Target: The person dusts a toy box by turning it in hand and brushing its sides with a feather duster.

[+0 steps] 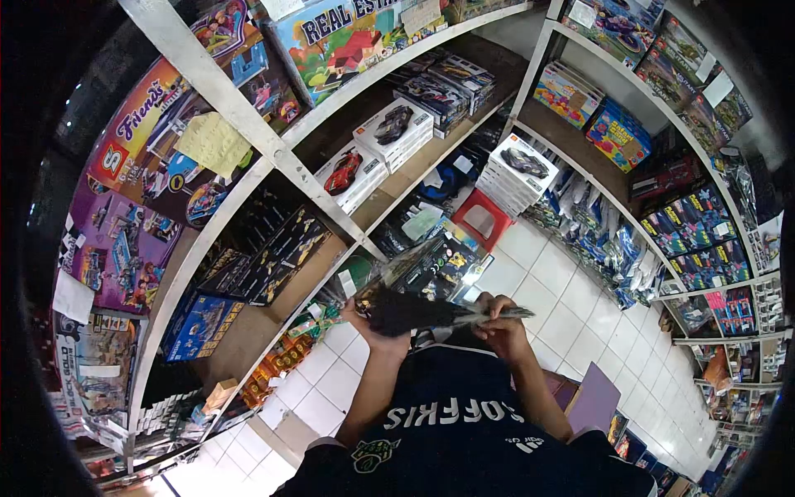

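Item: one dark packet (pixel 407 313), apparently black contents in clear film; exact contents too blurred to identify.

Location: held in the air in front of the wearer's dark shirt (pixel 464 398), spanning the gap between the two hands, above the tiled floor (pixel 551 272).

Left hand (pixel 379 333): grasping the bulkier end, the packet lying against palm and fingers.

Right hand (pixel 500 325): fingers bent and closed about the narrow, pale plastic end (pixel 518 313), which projects past the grip.

Handling (judged): probably light, as both arms carry it without evident strain. Body likely soft or loosely packed; narrow end likely thin, flexible film, prone to crease or slip. Fragility cannot be told.

Recommended hold: a broad palm under the bulky end for support, with a light pinch on the flat plastic end; a hard pull on the film alone could tear it.

Surroundings: black box with gold-toned pictures (pixel 447 263), just beyond the packet; red plastic stool (pixel 483 217), farther out; stack of white car boxes (pixel 520 171), near the stool; white-framed shelf (pixel 319 192), left, bearing boxed toys; hanging bagged goods (pixel 592 232), right.
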A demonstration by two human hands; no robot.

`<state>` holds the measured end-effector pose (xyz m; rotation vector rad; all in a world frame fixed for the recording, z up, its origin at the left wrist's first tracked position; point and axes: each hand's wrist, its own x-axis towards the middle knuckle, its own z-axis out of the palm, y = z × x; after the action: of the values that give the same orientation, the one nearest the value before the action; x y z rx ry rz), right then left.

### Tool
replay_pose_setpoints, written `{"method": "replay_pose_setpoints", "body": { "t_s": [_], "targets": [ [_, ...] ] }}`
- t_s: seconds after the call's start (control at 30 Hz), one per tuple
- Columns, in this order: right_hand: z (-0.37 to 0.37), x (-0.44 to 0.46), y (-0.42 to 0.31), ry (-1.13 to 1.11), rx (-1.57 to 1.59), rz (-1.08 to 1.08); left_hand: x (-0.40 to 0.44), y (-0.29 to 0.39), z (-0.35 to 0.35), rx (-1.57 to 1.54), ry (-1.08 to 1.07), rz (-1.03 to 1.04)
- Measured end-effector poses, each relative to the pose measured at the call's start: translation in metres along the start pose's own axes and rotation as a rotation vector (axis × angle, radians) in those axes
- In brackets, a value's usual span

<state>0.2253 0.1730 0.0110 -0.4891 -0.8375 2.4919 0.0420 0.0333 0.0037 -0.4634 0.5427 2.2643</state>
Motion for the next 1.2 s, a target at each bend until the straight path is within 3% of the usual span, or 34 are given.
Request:
{"method": "replay_pose_setpoints", "body": {
  "t_s": [0.07, 0.13, 0.17, 0.33, 0.43, 0.5, 0.53, 0.57, 0.7, 0.77, 0.83, 0.9, 0.93, 1.0, 1.03, 1.2],
  "targets": [
    [0.004, 0.002, 0.001, 0.025, -0.011, -0.002, 0.002, 0.000, -0.012, -0.027, -0.083, -0.025],
    [0.004, 0.005, 0.003, 0.107, -0.003, -0.053, -0.001, 0.000, 0.000, 0.012, 0.107, -0.022],
    [0.004, 0.003, 0.002, 0.002, -0.018, -0.050, -0.002, -0.001, -0.007, 0.019, -0.026, 0.018],
    [0.005, 0.000, 0.001, -0.033, -0.059, -0.044, -0.006, -0.001, -0.009, -0.002, -0.011, -0.015],
    [-0.001, -0.001, 0.005, -0.075, -0.063, -0.046, -0.006, 0.001, -0.019, -0.051, -0.167, -0.003],
    [0.000, -0.002, 0.005, -0.102, -0.074, -0.036, -0.010, 0.004, -0.014, -0.026, 0.016, -0.024],
    [0.005, -0.001, 0.005, -0.005, -0.064, -0.056, -0.010, 0.005, -0.001, -0.002, 0.106, -0.026],
    [0.007, -0.001, 0.005, 0.093, -0.055, -0.077, -0.008, 0.004, -0.007, -0.005, 0.104, -0.027],
    [-0.007, -0.007, 0.004, 0.012, -0.086, -0.069, -0.008, 0.003, -0.015, 0.022, -0.046, 0.044],
    [-0.008, -0.005, 0.003, 0.215, 0.050, -0.130, -0.013, 0.007, -0.008, 0.030, 0.134, -0.012],
    [-0.014, -0.010, 0.001, 0.112, 0.027, -0.086, -0.005, 0.005, -0.023, 0.008, 0.092, -0.031],
    [-0.023, -0.014, 0.002, -0.034, -0.042, -0.050, -0.002, 0.004, -0.025, 0.044, -0.064, 0.096],
    [-0.024, -0.013, 0.001, -0.034, -0.047, -0.056, -0.007, 0.008, -0.024, 0.048, -0.038, 0.002],
    [-0.023, -0.010, -0.002, 0.315, 0.058, -0.172, -0.014, 0.008, -0.018, 0.016, -0.072, -0.009],
    [-0.031, -0.006, -0.001, 0.350, 0.099, -0.200, -0.015, 0.009, -0.018, -0.009, -0.099, -0.018],
    [-0.023, -0.012, -0.019, 0.180, 0.040, -0.164, -0.019, 0.019, -0.019, -0.012, -0.213, -0.045]
  ]
}}
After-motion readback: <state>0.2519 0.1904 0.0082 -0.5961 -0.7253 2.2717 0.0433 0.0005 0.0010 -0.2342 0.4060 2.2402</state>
